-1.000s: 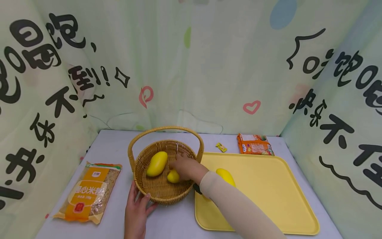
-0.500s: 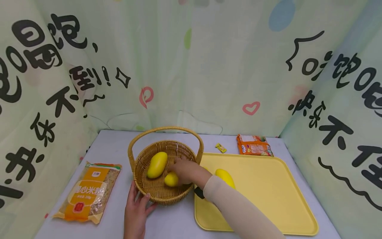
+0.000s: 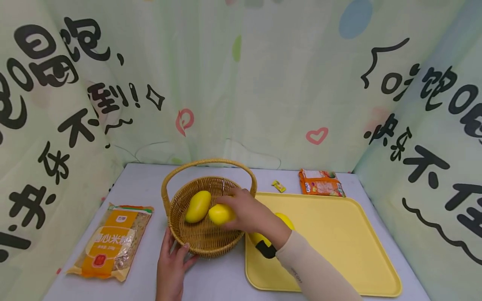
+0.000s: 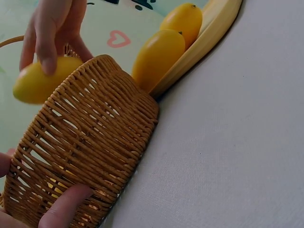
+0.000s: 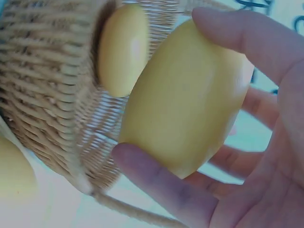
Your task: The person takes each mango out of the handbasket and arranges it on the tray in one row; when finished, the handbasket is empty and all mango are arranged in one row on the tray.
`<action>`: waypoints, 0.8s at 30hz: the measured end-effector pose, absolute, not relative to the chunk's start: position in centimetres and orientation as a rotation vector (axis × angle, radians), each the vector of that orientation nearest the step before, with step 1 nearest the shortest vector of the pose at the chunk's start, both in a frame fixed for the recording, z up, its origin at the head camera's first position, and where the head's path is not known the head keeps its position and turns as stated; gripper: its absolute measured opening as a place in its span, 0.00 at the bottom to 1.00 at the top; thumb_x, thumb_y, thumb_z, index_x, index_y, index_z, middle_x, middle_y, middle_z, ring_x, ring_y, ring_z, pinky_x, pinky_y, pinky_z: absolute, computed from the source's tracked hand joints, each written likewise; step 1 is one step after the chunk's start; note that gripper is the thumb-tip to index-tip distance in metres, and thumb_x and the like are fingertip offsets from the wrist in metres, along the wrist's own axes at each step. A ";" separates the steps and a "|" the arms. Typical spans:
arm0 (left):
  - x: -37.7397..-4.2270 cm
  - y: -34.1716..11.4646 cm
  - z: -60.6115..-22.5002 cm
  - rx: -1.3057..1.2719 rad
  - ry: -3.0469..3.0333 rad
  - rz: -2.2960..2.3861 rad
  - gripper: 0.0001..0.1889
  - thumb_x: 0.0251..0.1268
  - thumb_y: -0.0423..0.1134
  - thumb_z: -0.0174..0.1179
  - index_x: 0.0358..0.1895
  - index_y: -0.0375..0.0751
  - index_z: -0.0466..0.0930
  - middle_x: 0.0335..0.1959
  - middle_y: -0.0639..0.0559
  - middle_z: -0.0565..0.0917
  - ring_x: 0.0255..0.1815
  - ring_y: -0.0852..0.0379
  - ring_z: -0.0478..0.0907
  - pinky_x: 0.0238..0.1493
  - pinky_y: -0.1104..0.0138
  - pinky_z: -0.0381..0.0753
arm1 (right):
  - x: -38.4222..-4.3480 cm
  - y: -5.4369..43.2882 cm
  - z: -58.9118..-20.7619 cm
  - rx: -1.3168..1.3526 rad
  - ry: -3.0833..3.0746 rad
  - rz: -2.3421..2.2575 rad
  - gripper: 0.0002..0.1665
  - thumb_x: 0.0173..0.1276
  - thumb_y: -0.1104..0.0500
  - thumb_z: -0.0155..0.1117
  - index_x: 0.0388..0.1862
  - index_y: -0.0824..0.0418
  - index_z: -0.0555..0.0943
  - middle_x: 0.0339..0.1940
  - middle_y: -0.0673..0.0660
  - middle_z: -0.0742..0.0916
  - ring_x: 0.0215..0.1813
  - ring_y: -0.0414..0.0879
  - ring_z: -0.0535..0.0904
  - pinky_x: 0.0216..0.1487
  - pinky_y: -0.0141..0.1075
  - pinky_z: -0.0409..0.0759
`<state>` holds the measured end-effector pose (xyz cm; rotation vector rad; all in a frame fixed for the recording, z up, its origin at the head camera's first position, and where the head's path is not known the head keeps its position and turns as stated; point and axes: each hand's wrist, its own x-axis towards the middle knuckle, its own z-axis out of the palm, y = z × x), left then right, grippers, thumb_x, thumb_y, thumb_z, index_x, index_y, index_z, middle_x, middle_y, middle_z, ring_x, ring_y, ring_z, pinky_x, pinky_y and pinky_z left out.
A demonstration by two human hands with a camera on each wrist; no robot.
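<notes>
A wicker basket (image 3: 211, 246) with an arched handle stands left of the yellow tray. One mango (image 3: 198, 207) lies inside it on the left. Over the basket's right half, my right hand (image 3: 248, 211) grips a second mango (image 5: 185, 99) between thumb and fingers; the left wrist view shows this fruit above the rim. My left hand (image 3: 174, 263) holds the basket at its front left, with the thumb (image 4: 66, 206) against the woven side. Two more mangoes sit on the tray's left part, a nearer mango (image 4: 159, 57) and a farther mango (image 4: 183, 23), partly covered by my right wrist in the head view.
The yellow tray (image 3: 339, 251) fills the table's right side. Behind it lie an orange snack packet (image 3: 322, 182) and a small yellow wrapped candy (image 3: 279, 186). A large orange-labelled food bag (image 3: 113, 242) lies at the left. Printed curtains (image 3: 278, 83) enclose the table's back and sides.
My right hand has risen from low inside the basket, lifting the mango it grips up and slightly right. The left hand and the basket have stayed in place.
</notes>
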<state>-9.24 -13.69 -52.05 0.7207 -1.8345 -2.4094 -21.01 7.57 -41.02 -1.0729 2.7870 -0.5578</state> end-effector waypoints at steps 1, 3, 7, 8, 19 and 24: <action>-9.2 -13.7 -52.1 0.721 -1.833 -2.410 0.44 0.84 0.34 0.49 0.88 0.67 0.33 0.90 0.48 0.39 0.83 0.36 0.60 0.62 0.46 0.86 | -20.7 8.0 -40.7 -1.062 2.789 -0.605 0.35 0.63 0.49 0.81 0.69 0.48 0.82 0.65 0.62 0.80 0.61 0.57 0.76 0.60 0.48 0.81; -9.2 -13.7 -52.1 0.717 -1.833 -2.411 0.44 0.84 0.34 0.49 0.88 0.67 0.33 0.90 0.48 0.39 0.84 0.36 0.60 0.62 0.46 0.86 | -20.0 9.0 -40.1 -1.028 2.791 -0.684 0.35 0.62 0.49 0.81 0.68 0.49 0.82 0.65 0.63 0.80 0.61 0.57 0.76 0.61 0.50 0.81; -9.2 -13.7 -52.2 0.711 -1.829 -2.415 0.44 0.84 0.33 0.49 0.88 0.68 0.33 0.90 0.48 0.39 0.84 0.37 0.60 0.62 0.46 0.86 | -18.9 11.2 -39.5 -0.951 2.808 -0.775 0.36 0.61 0.49 0.82 0.68 0.49 0.82 0.64 0.60 0.80 0.60 0.54 0.76 0.61 0.50 0.81; -9.2 -13.7 -52.2 0.710 -1.829 -2.415 0.44 0.84 0.33 0.49 0.88 0.68 0.33 0.90 0.48 0.39 0.84 0.37 0.60 0.62 0.46 0.86 | -18.6 11.8 -39.4 -0.931 2.813 -0.788 0.36 0.61 0.49 0.83 0.67 0.49 0.82 0.63 0.59 0.80 0.59 0.52 0.77 0.61 0.49 0.82; -9.3 -13.8 -52.2 0.710 -1.840 -2.413 0.44 0.84 0.34 0.49 0.88 0.68 0.33 0.90 0.49 0.39 0.84 0.37 0.60 0.63 0.47 0.86 | -16.7 18.3 -39.8 -0.641 2.906 -0.865 0.37 0.62 0.47 0.81 0.69 0.51 0.81 0.65 0.59 0.81 0.59 0.53 0.80 0.61 0.53 0.84; -9.4 -13.7 -52.5 0.725 -1.839 -2.413 0.45 0.84 0.35 0.49 0.88 0.69 0.32 0.90 0.49 0.38 0.84 0.36 0.60 0.63 0.46 0.86 | -15.8 21.0 -40.4 -0.470 2.940 -0.888 0.40 0.63 0.43 0.80 0.71 0.53 0.80 0.66 0.61 0.81 0.61 0.57 0.81 0.63 0.60 0.82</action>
